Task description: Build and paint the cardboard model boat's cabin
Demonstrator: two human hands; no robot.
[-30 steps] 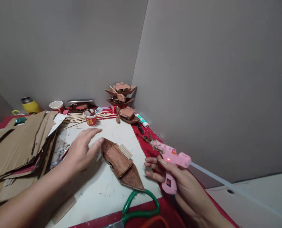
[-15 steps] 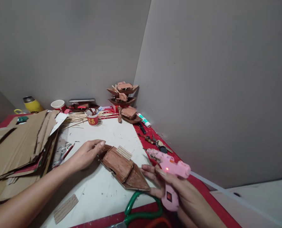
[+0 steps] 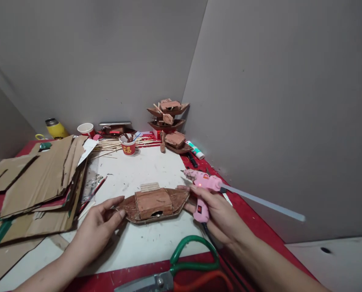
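Observation:
A brown model boat with a boxy cabin lies across the white board in front of me. My left hand pinches its left tip between thumb and fingers. My right hand holds a pink hot glue gun, its small light glowing red and its nozzle pointing left. Fingers of that same hand also touch the boat's right tip. A small ridged cardboard strip shows at the far edge of the cabin roof. The cabin's near side has a dark opening.
Scissors with green and orange handles lie at the near edge. Cardboard sheets are piled on the left. Toward the back are a red paper cup, thin sticks, a yellow bottle and more model boats. Walls stand behind and right.
The boat has turned from a slant to lie nearly crosswise, its right tip swinging away from me. Both hands moved with it, and the glue gun shifted up and left in view.

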